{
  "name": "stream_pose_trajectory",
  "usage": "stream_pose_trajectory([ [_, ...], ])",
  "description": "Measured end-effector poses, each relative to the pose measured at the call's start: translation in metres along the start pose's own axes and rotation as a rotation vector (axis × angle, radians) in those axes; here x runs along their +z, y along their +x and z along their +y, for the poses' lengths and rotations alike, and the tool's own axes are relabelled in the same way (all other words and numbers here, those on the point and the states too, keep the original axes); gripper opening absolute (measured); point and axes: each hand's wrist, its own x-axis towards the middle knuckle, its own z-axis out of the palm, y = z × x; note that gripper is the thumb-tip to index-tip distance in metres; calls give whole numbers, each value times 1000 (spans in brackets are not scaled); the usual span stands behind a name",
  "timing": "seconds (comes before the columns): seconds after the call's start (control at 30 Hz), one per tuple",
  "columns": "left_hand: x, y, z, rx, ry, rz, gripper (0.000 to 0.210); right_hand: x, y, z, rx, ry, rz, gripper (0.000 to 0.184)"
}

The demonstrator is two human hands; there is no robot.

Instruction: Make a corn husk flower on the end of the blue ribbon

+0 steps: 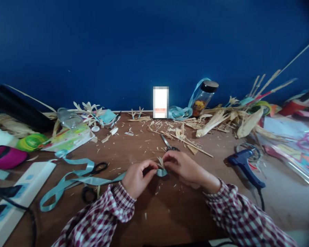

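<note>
Near the middle of the brown table, my left hand (140,176) pinches a light blue ribbon (92,179) close to its end. The ribbon trails off to the left in loose loops. Facing it, my right hand (184,167) has its fingertips closed on a small pale corn-husk flower (160,162), whose pointed petals stick up between the two hands. A short bit of ribbon curls just below the flower. Black scissor handles (100,167) lie under the ribbon on the left. Another pair of scissors (166,141) sits just beyond my right hand.
A blue glue gun (247,166) rests on the right, a white power strip (20,192) on the left. Husk scraps (180,132) litter the tabletop. At the back stand a tilted jar (204,97) and a bright phone-like screen (161,103) before a blue wall.
</note>
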Motion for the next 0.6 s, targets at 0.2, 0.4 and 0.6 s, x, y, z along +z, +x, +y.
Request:
stream_pose_trajectory([
  [0.2, -7, 6, 6, 107, -141, -46, 19, -7, -3, -2, 82, 429, -102, 17],
  [0.4, -4, 11, 8, 94, -159, -98, 21, -5, -2, 13, 188, 668, -77, 34],
  [0.6, 0, 16, 1, -37, -136, -190, 25, -8, 1, 14, 197, 637, -54, 39],
])
